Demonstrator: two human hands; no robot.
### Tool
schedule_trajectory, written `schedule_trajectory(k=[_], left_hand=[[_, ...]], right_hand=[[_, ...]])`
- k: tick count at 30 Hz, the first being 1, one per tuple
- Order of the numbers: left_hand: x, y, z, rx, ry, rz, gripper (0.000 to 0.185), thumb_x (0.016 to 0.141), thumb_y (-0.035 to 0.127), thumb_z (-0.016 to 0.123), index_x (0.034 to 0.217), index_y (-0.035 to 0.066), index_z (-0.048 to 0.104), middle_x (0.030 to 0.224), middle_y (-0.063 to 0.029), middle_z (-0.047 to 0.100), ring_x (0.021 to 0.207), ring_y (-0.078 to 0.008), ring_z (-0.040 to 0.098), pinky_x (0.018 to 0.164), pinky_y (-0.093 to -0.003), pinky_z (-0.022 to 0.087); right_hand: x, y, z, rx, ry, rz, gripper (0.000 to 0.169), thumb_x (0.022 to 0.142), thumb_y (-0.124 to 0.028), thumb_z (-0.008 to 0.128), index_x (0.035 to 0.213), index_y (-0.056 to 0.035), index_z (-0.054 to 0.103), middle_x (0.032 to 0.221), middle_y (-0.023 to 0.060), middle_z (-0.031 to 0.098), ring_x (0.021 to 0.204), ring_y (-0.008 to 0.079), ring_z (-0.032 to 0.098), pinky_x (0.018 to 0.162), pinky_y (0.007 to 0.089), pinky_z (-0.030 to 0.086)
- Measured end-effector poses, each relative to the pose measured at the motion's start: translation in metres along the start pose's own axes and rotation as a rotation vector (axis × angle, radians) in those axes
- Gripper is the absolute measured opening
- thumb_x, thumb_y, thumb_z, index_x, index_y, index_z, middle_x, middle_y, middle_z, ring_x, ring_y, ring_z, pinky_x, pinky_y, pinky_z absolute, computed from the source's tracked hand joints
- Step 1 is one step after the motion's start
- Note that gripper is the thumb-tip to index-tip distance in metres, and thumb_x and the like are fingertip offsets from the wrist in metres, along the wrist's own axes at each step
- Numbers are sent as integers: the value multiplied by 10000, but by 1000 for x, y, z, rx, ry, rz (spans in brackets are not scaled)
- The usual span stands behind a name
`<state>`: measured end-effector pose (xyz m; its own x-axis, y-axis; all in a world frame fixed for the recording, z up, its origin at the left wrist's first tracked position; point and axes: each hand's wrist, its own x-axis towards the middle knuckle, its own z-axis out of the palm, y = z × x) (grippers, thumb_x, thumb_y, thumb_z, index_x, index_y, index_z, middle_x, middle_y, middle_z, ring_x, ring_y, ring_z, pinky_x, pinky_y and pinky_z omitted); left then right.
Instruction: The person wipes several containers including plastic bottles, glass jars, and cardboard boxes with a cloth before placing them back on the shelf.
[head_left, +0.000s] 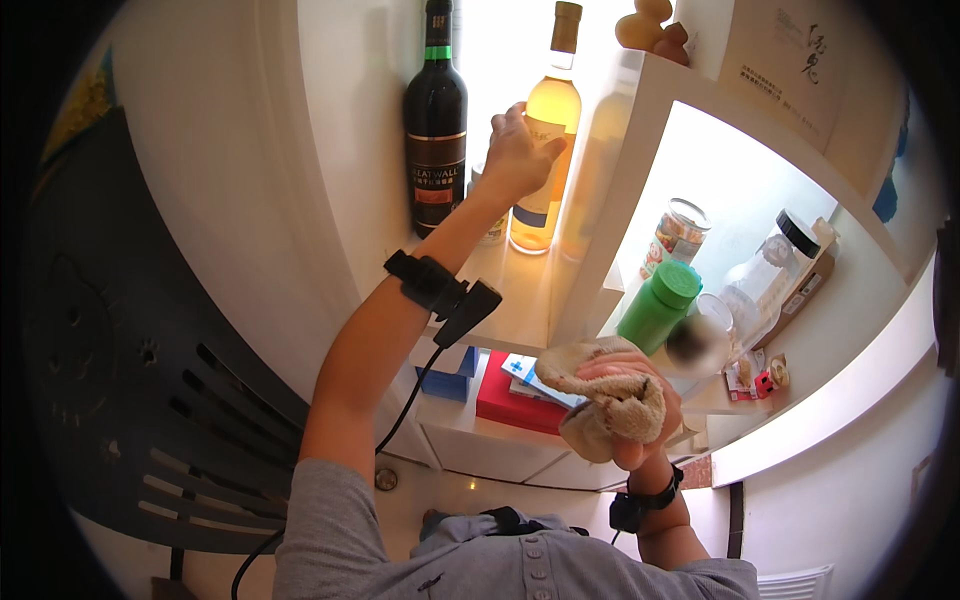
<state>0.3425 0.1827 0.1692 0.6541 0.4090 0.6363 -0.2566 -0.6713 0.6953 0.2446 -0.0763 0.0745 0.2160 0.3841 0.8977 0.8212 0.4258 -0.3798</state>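
Observation:
On the lit shelf stands a clear glass bottle (538, 191) of amber liquid, upright, with a pale label. My left hand (517, 159) grips it around the body, thumb over the label and fingertips at its left side. A dark wine bottle (435, 150) with a black label and a green neck band is just left of my hand. Behind my wrist, a small white container (495, 229) is mostly hidden. Lower down, in front of the shelves, my right hand (667, 397) clutches a bunched beige cloth (600, 409).
A white divider (607, 195) separates the bottles from the right compartment. That holds a green bottle (660, 304), a snack jar (675, 232) and a black-lidded clear jar (772, 259). Gourds (652, 30) sit above. Below lies a red box (514, 401). At left is a dark slatted panel (150, 390).

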Motion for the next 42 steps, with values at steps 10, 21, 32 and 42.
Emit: schedule_trajectory(k=[10, 21, 32, 42], left_hand=[[-15, 5, 10, 152, 118, 24, 843, 711, 330, 740, 1301, -38, 263, 1185, -219, 351, 1108, -325, 383, 948, -386, 365], [-65, 40, -26, -357, 50, 273, 519, 829, 208, 601, 1255, -10, 398, 1202, -181, 428, 1125, -282, 444, 953, -360, 366], [-94, 105, -32, -74, 187, 774, 684, 801, 86, 607, 1375, 1, 245, 1395, -199, 290, 1302, -343, 290, 1052, -414, 281], [-128, 91, -13, 113, 313, 858, 361, 774, 31, 604, 1126, 72, 534, 1261, -122, 469, 1185, -261, 435, 994, -386, 313]], right_hand=[[16, -2, 29, -151, 121, -105, 415, 761, -244, 561, 1017, 82, 553, 962, 206, 615, 881, 335, 609, 776, 396, 484], [161, -23, 5, -780, 132, -412, 582, 606, -12, 672, 1164, -40, 511, 1152, 114, 552, 1079, 314, 526, 896, 386, 432], [137, -17, -115, -1097, 390, -291, 541, 654, 47, 666, 1161, -97, 544, 1091, 117, 591, 970, 275, 593, 825, 343, 486], [89, -16, -201, -1227, 562, -133, 385, 774, -123, 651, 1141, -44, 567, 1012, 98, 644, 887, 203, 638, 786, 297, 506]])
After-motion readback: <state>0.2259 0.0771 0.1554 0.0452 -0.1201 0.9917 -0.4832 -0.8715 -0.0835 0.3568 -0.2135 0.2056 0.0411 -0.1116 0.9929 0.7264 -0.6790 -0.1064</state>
